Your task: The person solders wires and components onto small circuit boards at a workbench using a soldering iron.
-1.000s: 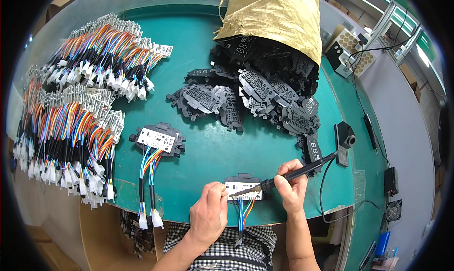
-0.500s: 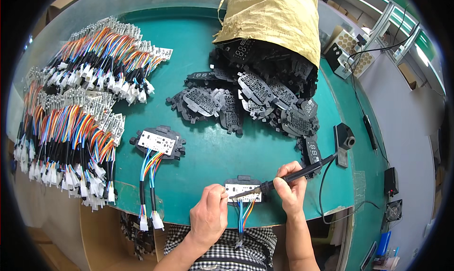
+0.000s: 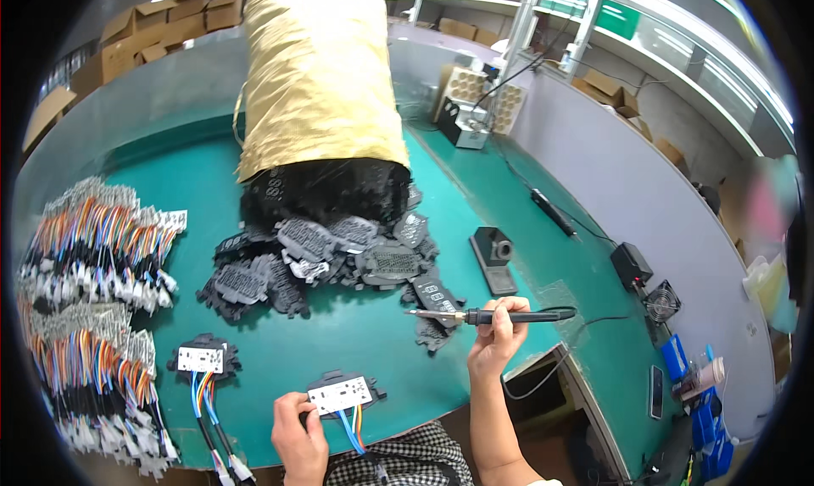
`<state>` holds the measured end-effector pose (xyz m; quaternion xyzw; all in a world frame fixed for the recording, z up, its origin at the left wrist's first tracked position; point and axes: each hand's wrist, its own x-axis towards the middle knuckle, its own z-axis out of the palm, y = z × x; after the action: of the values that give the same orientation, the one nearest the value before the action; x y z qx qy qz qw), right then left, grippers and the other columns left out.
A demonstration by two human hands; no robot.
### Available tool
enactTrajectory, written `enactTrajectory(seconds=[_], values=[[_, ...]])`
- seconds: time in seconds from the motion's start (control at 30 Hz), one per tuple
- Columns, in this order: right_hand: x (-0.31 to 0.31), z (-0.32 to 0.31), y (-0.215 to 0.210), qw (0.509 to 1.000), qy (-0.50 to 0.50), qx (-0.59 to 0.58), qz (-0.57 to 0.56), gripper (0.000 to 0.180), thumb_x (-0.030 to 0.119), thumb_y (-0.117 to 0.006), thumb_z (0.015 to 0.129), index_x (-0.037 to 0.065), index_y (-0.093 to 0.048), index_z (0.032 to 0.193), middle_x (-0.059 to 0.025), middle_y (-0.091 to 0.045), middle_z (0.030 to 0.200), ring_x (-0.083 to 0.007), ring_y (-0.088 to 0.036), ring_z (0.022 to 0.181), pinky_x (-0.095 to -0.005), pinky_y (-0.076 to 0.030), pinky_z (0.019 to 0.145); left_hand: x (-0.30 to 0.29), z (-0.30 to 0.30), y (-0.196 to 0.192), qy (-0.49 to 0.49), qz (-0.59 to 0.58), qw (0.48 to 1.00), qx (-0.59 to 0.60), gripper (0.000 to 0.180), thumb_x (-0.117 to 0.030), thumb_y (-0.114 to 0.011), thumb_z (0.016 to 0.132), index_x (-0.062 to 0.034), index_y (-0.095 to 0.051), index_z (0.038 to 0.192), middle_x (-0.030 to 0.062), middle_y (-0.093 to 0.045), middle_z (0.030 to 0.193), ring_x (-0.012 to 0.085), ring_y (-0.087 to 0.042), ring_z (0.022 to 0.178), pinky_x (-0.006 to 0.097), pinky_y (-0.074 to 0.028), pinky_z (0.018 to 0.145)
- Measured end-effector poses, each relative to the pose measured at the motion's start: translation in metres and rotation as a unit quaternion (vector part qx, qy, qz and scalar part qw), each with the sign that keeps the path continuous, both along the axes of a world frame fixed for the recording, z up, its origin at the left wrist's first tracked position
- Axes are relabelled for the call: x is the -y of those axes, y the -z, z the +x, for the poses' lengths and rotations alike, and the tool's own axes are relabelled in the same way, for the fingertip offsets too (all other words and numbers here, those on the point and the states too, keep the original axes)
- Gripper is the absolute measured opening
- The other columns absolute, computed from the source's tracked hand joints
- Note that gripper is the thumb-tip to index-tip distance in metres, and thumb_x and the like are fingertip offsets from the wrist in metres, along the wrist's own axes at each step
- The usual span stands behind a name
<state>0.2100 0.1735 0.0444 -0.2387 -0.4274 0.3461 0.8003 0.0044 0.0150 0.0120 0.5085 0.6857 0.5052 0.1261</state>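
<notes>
A white circuit board [image 3: 339, 396] with blue, orange and other coloured wires lies on a black plastic housing [image 3: 379, 393] near the table's front edge. My left hand [image 3: 300, 439] is closed at the board's left end, fingers curled against its edge. In my right hand [image 3: 498, 340] is a soldering iron [image 3: 509, 316], held level above the table. Its metal tip points left, apart from the board and in front of the pile of black housings [image 3: 390, 262]. To the left lies a second wired circuit board [image 3: 201, 361] on a black housing.
A yellow woven sack [image 3: 322, 79] spills black housings onto the green table. Rows of wired boards [image 3: 93, 359] fill the left side. An iron stand [image 3: 493, 261] stands at the right, with a black pen-shaped tool [image 3: 553, 213], a small fan [image 3: 662, 301] and blue bins [image 3: 710, 431] beyond.
The soldering iron has lifted off the board, up and to the right, in my right hand. My left hand stays at the board's left end. The whole view has swung upward and right.
</notes>
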Motion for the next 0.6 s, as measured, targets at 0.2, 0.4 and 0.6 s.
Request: enactTrajectory(seconds=[0.2, 0.4, 0.6], values=[[-0.003, 0.021, 0.001, 0.994, 0.053, 0.088, -0.022, 0.017, 0.012, -0.058, 0.085, 0.002, -0.051, 0.097, -0.0021, -0.050, 0.071, -0.0073, -0.047, 0.056, -0.0191, -0.038, 0.048, 0.003, -0.002, -0.018, -0.035, -0.007, 0.980, -0.198, 0.027, 0.005, -0.058, 0.065, 0.0002, -0.048, 0.089, 0.0139, -0.051, 0.080, 0.0318, -0.049, 0.074, 0.040, -0.040, 0.067], [-0.022, 0.020, 0.014, 0.943, -0.011, 0.323, -0.077, 0.025, 0.010, -0.064, 0.077, 0.006, -0.056, 0.100, -0.0042, -0.057, 0.069, -0.0129, -0.056, 0.058, -0.0246, -0.045, 0.052, 0.011, -0.015, -0.022, -0.037, -0.046, 0.992, -0.110, 0.021, 0.004, -0.057, 0.069, -0.0017, -0.048, 0.087, 0.0141, -0.053, 0.081, 0.0332, -0.051, 0.079, 0.041, -0.041, 0.070], [-0.026, 0.009, 0.002, 0.718, 0.096, 0.674, -0.143, 0.044, 0.017, -0.076, 0.063, 0.007, -0.041, 0.089, -0.0172, -0.055, 0.072, -0.0366, -0.055, 0.069, -0.0436, -0.042, 0.059, 0.031, -0.086, -0.090, -0.212, -0.026, 0.959, -0.185, 0.021, 0.005, -0.057, 0.069, -0.0011, -0.048, 0.087, 0.0135, -0.054, 0.078, 0.0327, -0.052, 0.078, 0.042, -0.040, 0.068]])
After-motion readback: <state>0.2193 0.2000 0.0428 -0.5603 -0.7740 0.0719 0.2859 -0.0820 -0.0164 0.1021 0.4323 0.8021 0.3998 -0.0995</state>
